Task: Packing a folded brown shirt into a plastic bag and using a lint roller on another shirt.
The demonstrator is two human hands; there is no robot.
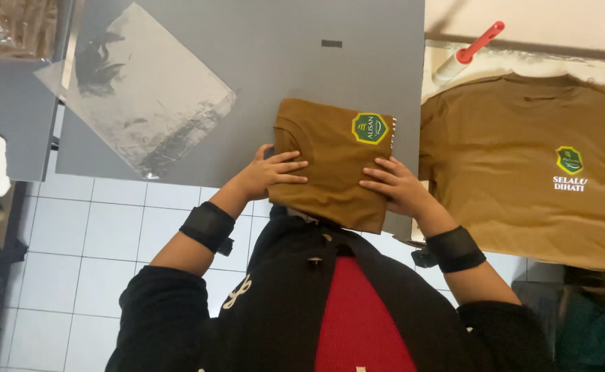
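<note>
Grey table (261,48) spans the upper view, white floor tiles (109,234) below its near edge. Folded brown shirt (333,162) lies at that edge, partly overhanging toward the person, long axis running away from the body, green badge (370,128) at its far right corner. Left hand (269,176) rests flat on the shirt's left side, right hand (397,186) on its right; fingers spread, each grip pressing rather than clamped. Both hands sit equally near. Clear bag (144,96) lies far-left of the left hand; an unfolded shirt (523,179) right of the right hand.
</note>
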